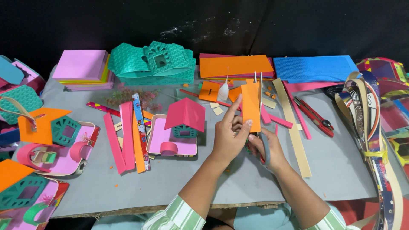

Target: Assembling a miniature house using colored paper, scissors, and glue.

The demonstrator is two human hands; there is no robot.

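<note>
Head view looks down on a grey table [238, 179] crowded with foam craft, and everything sorts itself around the two hands near its middle. Farthest from the grip, along the back edge, lie the big sheet stacks: lilac [81, 64], embossed teal [149, 64], orange [236, 65] and blue [313, 68]. Left of the grip stands a small house [179, 127] with a pink roof on a lilac base, and further left a fan of pink and orange strips [128, 136]. Right of the grip lie a long tan strip [294, 127] and, beyond it, a red knife [315, 117]. At the centre, the left hand [228, 136] pinches an orange strip [251, 106] upright, thumb and fingers closed on its lower edge, forefinger laid along its side. The right hand [268, 149] is wrapped shut around the handles of scissors [260, 110], whose blades run up along the strip's right edge, just touching it; how far the blades gape cannot be told. By the look of it the step in hand is trimming this strip lengthwise. A clean next cut would call for the strip held taut and square to the blades, with the left fingertips kept clear of the edge.
</note>
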